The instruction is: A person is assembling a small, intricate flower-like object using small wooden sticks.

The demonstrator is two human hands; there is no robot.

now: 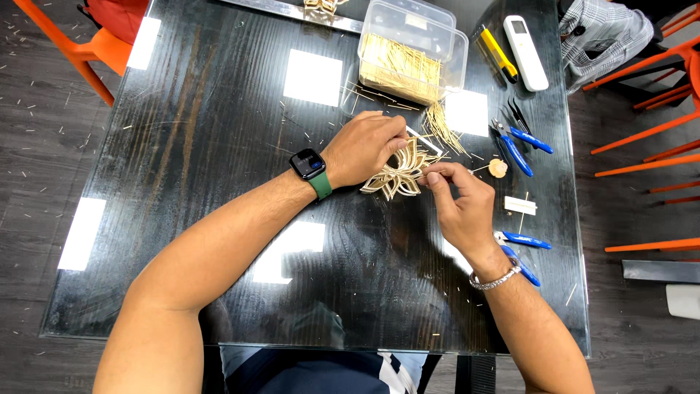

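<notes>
Between both hands, toothpick flower, touching fingertips

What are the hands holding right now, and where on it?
Both hold the petal-shaped toothpick model: left hand grips its upper edge, right hand pinches its right side at the fingertips.

1. The glossy black glass table shows white square reflections.
2. The pale tan petal-shaped stick model sits at centre.
3. The smartwatch with a green band is black-faced.
4. The blue-handled pliers lie right.
5. The orange chairs line the right edge.
</notes>
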